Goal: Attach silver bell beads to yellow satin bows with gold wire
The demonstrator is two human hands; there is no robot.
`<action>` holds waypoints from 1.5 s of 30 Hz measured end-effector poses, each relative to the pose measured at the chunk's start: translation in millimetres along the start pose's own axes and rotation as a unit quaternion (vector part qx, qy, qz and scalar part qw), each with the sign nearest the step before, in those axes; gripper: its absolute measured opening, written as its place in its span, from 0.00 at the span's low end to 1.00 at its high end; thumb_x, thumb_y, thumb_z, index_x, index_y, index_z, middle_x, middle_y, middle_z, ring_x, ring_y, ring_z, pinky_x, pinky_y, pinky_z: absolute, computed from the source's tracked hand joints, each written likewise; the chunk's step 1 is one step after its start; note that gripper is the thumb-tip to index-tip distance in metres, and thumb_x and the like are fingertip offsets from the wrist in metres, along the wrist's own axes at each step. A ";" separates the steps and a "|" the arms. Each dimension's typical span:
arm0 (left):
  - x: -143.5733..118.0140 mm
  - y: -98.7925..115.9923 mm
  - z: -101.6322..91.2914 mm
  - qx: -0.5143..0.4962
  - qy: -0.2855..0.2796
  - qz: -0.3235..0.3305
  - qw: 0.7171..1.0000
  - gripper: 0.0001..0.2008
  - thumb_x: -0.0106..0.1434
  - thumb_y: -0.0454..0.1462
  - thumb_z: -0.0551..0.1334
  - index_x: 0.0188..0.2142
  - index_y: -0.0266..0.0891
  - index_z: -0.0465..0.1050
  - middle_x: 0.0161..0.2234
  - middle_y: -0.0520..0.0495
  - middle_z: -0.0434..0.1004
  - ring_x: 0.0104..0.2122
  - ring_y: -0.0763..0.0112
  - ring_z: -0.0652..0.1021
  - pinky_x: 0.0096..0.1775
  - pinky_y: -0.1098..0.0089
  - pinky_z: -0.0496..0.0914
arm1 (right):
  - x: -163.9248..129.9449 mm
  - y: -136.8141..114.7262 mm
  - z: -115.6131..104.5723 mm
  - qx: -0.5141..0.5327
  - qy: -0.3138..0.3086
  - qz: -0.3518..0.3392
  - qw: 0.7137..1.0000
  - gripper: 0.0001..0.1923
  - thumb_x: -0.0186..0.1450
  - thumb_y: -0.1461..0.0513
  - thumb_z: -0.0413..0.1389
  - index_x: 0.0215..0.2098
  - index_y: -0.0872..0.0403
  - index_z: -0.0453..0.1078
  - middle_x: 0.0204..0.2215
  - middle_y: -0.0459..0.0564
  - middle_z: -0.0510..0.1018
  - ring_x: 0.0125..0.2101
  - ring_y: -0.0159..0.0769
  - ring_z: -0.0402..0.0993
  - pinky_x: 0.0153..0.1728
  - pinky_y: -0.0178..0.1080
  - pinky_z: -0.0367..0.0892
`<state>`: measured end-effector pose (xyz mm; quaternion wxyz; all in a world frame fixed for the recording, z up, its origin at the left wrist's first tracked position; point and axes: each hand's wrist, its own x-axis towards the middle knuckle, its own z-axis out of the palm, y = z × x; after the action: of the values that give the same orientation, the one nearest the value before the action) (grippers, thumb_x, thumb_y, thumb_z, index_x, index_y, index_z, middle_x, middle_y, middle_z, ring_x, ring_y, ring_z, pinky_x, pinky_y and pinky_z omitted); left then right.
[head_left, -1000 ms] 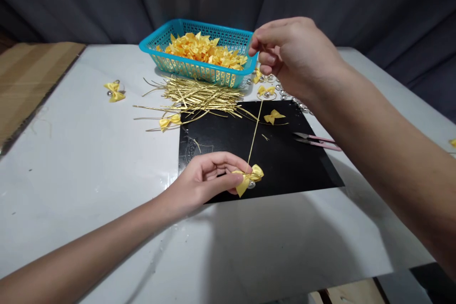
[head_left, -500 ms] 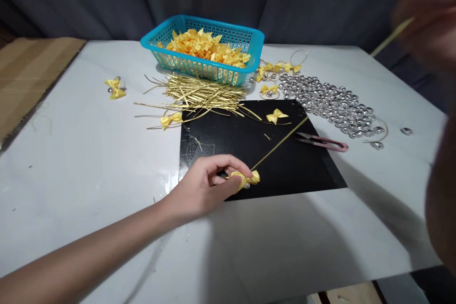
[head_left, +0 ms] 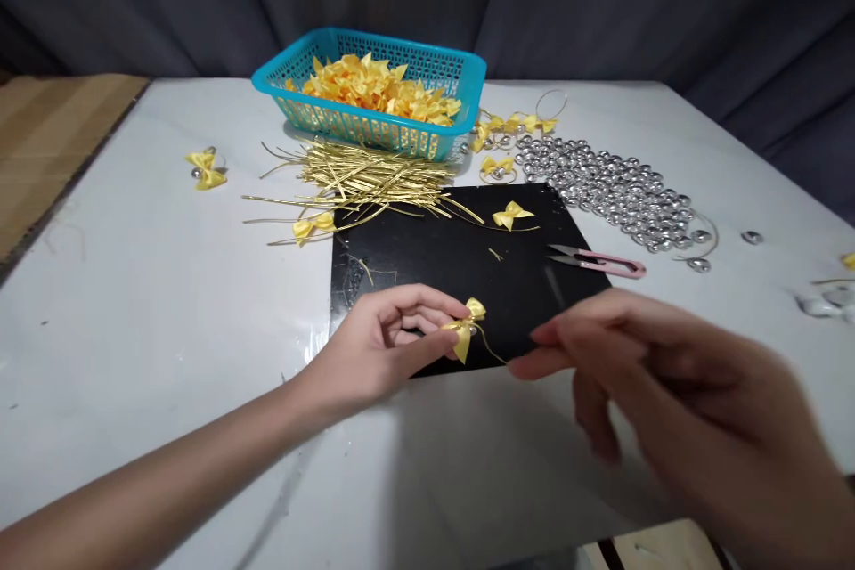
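Yellow bow pinched in left hand fingers; right hand fingers grasping gold wire; snips nearby

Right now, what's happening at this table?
A person is working over a black mat. The left hand pinches a yellow bow; the right hand, blurred, pinches the gold wire trailing from it. Behind lie a blue basket of bows, a pile of gold ties, silver beads and pink snips, untouched.

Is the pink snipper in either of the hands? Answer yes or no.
No, the pink snipper lies untouched on the black mat, beyond the right hand.
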<state>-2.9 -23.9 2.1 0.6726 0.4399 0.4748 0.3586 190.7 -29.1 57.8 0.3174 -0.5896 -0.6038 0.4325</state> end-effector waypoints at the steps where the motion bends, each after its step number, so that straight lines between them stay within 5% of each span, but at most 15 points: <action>1: -0.4 0.6 -0.5 -0.001 0.000 -0.001 1.000 0.08 0.56 0.37 0.65 0.36 0.39 0.76 0.30 0.50 0.77 0.28 0.76 0.75 0.29 0.79 0.65 | -4.0 0.5 9.8 0.007 -0.002 0.025 1.000 0.15 0.64 0.52 0.52 0.28 0.54 0.70 0.23 0.46 0.77 0.11 0.19 0.58 0.12 0.25 0.54; 7: -1.7 3.5 -3.4 0.066 -0.020 0.021 0.997 0.08 0.58 0.40 0.63 0.35 0.42 0.79 0.31 0.49 0.79 0.28 0.75 0.73 0.29 0.76 0.64 | 2.6 17.3 36.1 0.005 -0.110 0.025 0.994 0.17 0.64 0.54 0.51 0.22 0.55 0.65 0.12 0.42 0.67 0.12 0.21 0.54 0.12 0.26 0.48; 19: -0.1 4.2 -1.2 0.017 -0.010 0.019 1.000 0.08 0.58 0.39 0.63 0.26 0.37 0.74 0.23 0.55 0.71 0.23 0.80 0.68 0.26 0.79 0.60 | 4.3 23.0 39.8 0.005 -0.173 -0.024 0.985 0.12 0.66 0.59 0.47 0.26 0.55 0.64 0.17 0.41 0.63 0.17 0.23 0.56 0.15 0.26 0.50; 30: 0.9 2.6 -2.6 0.004 -0.048 0.005 0.999 0.08 0.55 0.40 0.66 0.33 0.38 0.75 0.28 0.52 0.76 0.28 0.77 0.72 0.28 0.77 0.61 | 9.5 13.1 42.1 0.087 -0.135 0.051 0.986 0.13 0.61 0.60 0.52 0.21 0.57 0.65 0.14 0.39 0.57 0.16 0.21 0.49 0.15 0.27 0.43; 39: -0.5 1.3 -2.1 -0.009 -0.069 0.041 0.997 0.15 0.61 0.38 0.62 0.48 0.44 0.65 0.29 0.57 0.70 0.30 0.79 0.73 0.34 0.77 0.65 | 10.3 11.7 41.3 0.209 -0.173 0.223 0.936 0.13 0.58 0.57 0.55 0.20 0.56 0.63 0.10 0.37 0.53 0.12 0.20 0.43 0.13 0.28 0.38; 45: -5.1 0.7 -2.7 -0.005 -0.078 0.058 0.995 0.12 0.64 0.37 0.57 0.47 0.44 0.63 0.30 0.56 0.67 0.32 0.77 0.70 0.37 0.75 0.63 | 11.9 14.1 40.9 0.191 -0.176 0.183 0.948 0.13 0.57 0.58 0.55 0.21 0.56 0.61 0.12 0.37 0.52 0.14 0.21 0.42 0.14 0.29 0.39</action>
<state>-7.1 -27.6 4.0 0.6880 0.4898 0.3929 0.3639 159.1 -24.4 26.3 0.2279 -0.5331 -0.4378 0.6872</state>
